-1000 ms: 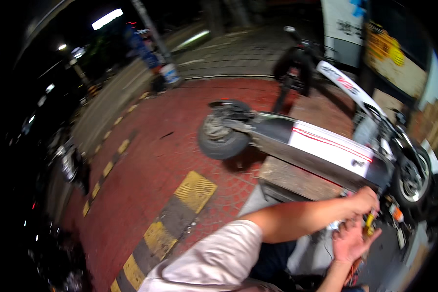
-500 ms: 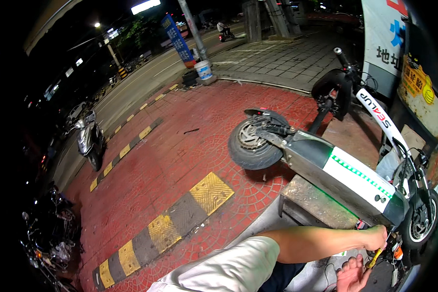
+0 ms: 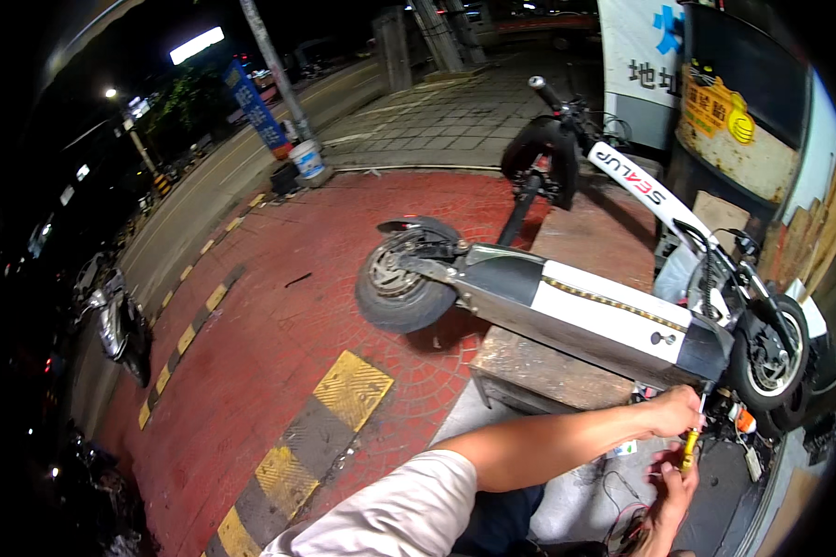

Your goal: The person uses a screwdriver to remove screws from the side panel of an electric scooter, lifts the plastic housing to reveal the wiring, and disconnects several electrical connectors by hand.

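- Since earlier frame: right hand (image 3: 671, 487), then open-palmed, has curled; its grip is now closed on yellow-handled tool (image 3: 690, 450).
- Left hand (image 3: 675, 411) at tool's far end; pinching or merely touching, cannot tell.
- Tool near scooter (image 3: 613, 316), which rests across low table (image 3: 557, 367).

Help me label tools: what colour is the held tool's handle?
Yellow handle, seen best in the head view.
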